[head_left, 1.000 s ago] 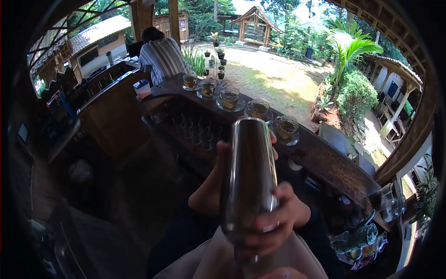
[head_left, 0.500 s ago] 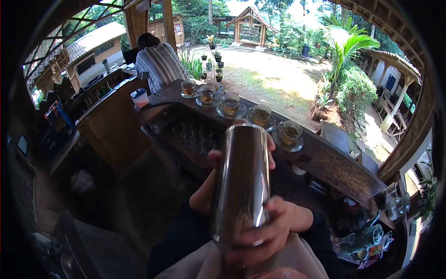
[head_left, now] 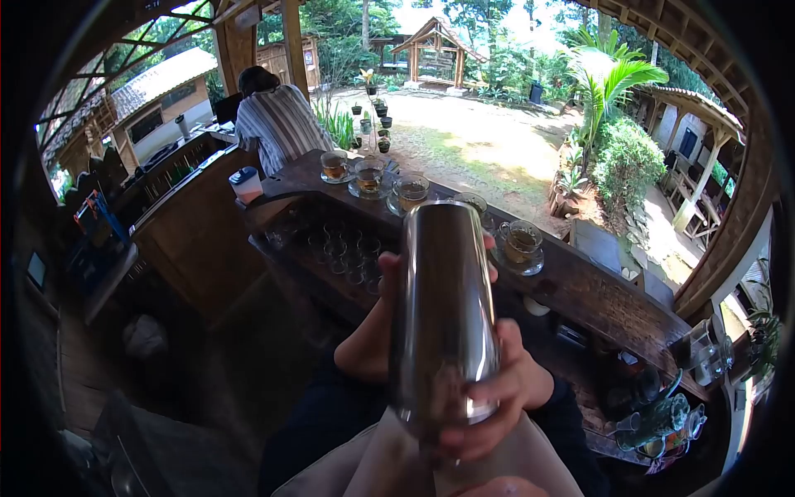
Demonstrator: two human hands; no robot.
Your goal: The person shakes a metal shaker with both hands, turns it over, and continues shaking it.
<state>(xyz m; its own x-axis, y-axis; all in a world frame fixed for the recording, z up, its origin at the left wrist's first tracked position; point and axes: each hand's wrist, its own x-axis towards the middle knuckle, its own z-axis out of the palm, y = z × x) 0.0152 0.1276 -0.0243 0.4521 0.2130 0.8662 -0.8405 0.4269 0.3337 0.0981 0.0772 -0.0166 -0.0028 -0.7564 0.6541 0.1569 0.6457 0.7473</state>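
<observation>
A shiny metal cocktail shaker (head_left: 443, 306) is held up close in front of me, tilted, its wider end toward my lap. My left hand (head_left: 389, 277) wraps its far upper part; the thumb shows on one side, fingertips on the other, and the palm is hidden behind the metal. Lower down, the fingers of my right hand (head_left: 497, 402) close around the right side and base, slightly blurred. Beyond the shaker, several glass cups of amber drink, such as this cup (head_left: 411, 195) and the rightmost cup (head_left: 522, 240), stand on saucers along the counter. The shaker partly covers one cup (head_left: 472, 203).
The dark wooden counter (head_left: 604, 302) runs diagonally ahead, with empty glasses (head_left: 344, 253) on a lower shelf. A lidded container (head_left: 246, 185) sits at its left end. Another person (head_left: 281, 124) in a striped shirt leans at a desk. Glass jars (head_left: 704, 356) stand at right.
The shaker and both hands have shifted slightly right and up in view, now overlapping one cup more. The camera view has moved a little. Both hands keep their hold.
</observation>
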